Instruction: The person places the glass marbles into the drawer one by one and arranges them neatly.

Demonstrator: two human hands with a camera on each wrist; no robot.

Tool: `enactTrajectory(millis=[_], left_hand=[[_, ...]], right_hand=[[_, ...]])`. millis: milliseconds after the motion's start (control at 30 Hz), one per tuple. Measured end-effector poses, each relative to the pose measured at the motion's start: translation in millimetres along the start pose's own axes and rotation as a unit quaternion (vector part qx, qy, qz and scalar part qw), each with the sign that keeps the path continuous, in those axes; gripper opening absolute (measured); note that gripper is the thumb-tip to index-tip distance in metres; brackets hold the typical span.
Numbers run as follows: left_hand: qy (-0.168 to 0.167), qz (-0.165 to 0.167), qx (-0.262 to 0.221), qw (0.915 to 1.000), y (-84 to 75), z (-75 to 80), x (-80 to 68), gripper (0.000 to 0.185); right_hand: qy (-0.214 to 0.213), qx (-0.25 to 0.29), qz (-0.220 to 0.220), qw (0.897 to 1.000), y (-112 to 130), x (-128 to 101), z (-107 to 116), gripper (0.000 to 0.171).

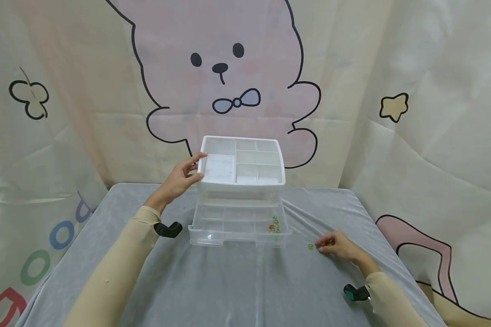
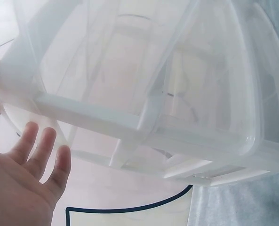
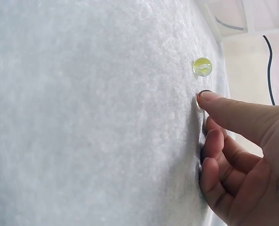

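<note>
Grey cloth [image 1: 229, 281] under our right hand [image 1: 339, 245], fingers loosely curled and holding nothing beside the loose marble [image 1: 310, 246], could let it roll off, while our relaxed left hand [image 1: 180, 179] steadies the organizer [image 1: 240, 181].

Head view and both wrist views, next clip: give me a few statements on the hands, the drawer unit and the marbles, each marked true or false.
1. The left hand touches the drawer unit's white top tray. True.
2. The right hand grips the marble on the cloth. False: the marble lies just off its fingertips, on the cloth.
3. The clear drawer is pulled open. True.
4. The open drawer holds nothing. False: several small marbles lie in its right end.
5. The loose marble is yellow-green. True.
</note>
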State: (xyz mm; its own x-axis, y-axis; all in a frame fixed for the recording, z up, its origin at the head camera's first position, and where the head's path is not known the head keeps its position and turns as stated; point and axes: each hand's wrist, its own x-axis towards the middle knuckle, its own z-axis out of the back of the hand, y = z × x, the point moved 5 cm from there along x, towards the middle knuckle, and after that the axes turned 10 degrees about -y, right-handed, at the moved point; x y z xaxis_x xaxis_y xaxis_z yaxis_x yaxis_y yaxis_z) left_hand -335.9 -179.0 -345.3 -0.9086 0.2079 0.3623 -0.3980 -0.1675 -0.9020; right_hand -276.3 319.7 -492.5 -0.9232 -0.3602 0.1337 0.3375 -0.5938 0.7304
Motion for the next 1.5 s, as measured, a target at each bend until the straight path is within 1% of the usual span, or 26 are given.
enactTrajectory(millis=[133,267,400,533,667,767,900,1133,1300,1500], left_hand=[[0.004,0.005,-0.001,1.0,-0.4,-2.0,-1.0,0.06],[0.004,-0.001,-0.002,1.0,0.6,-3.5,-1.7,0.06],[0.005,-0.007,-0.005,1.0,1.3,-4.5,-2.2,0.06],[0.005,-0.01,-0.005,0.9999,2.1,-4.4,-2.4,0.06],[0.003,-0.015,-0.005,0.9999,3.4,-3.7,-2.9,0.059],[0.0,-0.019,0.0,0.9998,3.7,-2.9,-3.4,0.059],[-0.004,-0.02,0.005,0.9998,3.5,-1.5,-2.9,0.059],[-0.004,-0.014,0.005,0.9999,2.1,-0.9,-1.0,0.059],[-0.004,-0.018,0.002,0.9998,2.0,-0.7,0.1,0.059],[-0.003,-0.018,0.0,0.9998,2.3,0.2,2.1,0.059]], right_hand=[[0.009,-0.002,-0.01,1.0,-2,-2,-2,0.018],[0.005,0.002,-0.019,1.0,-4,-4,-4,0.018],[-0.002,0.012,-0.011,1.0,-2,-6,-4,0.016],[-0.006,0.021,-0.003,1.0,2,-8,-1,0.017],[-0.004,0.021,-0.019,1.0,4,-7,3,0.019],[-0.004,0.017,-0.02,1.0,7,-5,6,0.021],[-0.012,0.014,-0.014,1.0,13,-1,11,0.024],[-0.046,0.014,-0.029,0.998,20,6,16,0.026],[-0.058,0.017,-0.016,0.998,32,10,20,0.026],[-0.059,0.028,-0.001,0.998,46,16,27,0.024]])
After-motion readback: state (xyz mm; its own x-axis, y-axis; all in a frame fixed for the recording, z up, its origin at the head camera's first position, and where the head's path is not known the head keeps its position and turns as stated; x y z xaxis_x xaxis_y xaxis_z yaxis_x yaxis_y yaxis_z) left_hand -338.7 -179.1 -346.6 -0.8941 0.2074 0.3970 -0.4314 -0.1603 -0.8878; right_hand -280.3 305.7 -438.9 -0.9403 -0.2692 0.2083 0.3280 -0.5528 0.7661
